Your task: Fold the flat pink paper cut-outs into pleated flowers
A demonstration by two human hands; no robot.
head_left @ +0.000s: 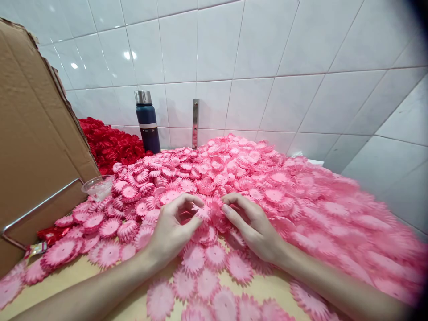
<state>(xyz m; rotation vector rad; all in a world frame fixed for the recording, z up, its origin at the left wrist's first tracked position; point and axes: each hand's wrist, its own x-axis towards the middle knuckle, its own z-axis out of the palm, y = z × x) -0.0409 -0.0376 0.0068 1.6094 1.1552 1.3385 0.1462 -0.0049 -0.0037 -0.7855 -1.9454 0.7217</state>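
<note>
Pink fabric flower petal discs (239, 266) with notched rims lie loose in front of me and rise into a large heap (230, 156). Near the middle, my left hand (179, 223) pinches a small pale pink petal disc (203, 213) between thumb and fingertips. My right hand (249, 223) faces it from the right, thumb and fingers closed on a darker pink petal disc (217, 209). The two discs are close together, and I cannot tell whether they touch. Several more discs lie just under both hands on the yellowish tabletop (130, 285).
A cardboard box (40, 133) stands at the left, with a bent metal rod (43, 207) before it. A clear plastic cup (98, 187), red petals (113, 145) and a dark blue bottle (147, 122) are beyond. A metal strip (195, 125) stands against the tiled wall (261, 49).
</note>
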